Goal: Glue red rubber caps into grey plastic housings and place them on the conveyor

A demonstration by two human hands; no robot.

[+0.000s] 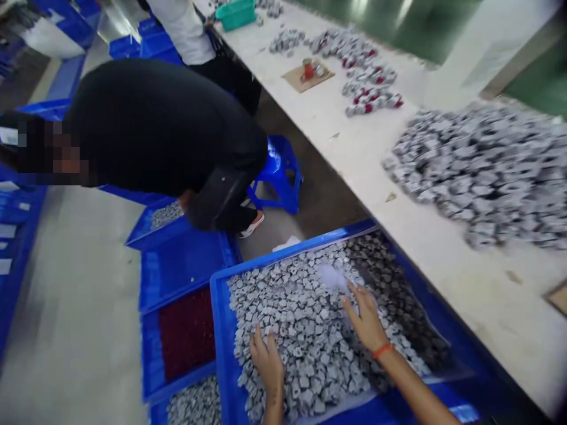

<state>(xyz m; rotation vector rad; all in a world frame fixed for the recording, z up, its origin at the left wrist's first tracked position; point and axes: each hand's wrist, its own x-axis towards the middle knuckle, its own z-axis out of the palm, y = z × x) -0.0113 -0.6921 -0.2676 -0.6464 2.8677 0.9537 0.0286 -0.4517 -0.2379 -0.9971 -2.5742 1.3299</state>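
Note:
A large blue tray (220,330) in front of me is full of small light-grey pieces (292,313), with darker ones in the shade along its right side. My left hand (268,360) rests on or just above the pieces near the tray's left side, its fingers apart. Farther right, my right hand (368,323), with an orange band at the wrist, reaches over the heap with spread fingers. Just beyond its fingertips lies a whitish, filmy patch (332,276), perhaps plastic; I cannot tell whether they touch. Neither hand visibly grips anything.
A white table (319,136) runs along the right, bearing a big heap of grey parts (491,171). Left of my tray are blue bins, one with dark-red pieces (188,333). A co-worker in black (168,130) bends over bins near a blue stool (281,177).

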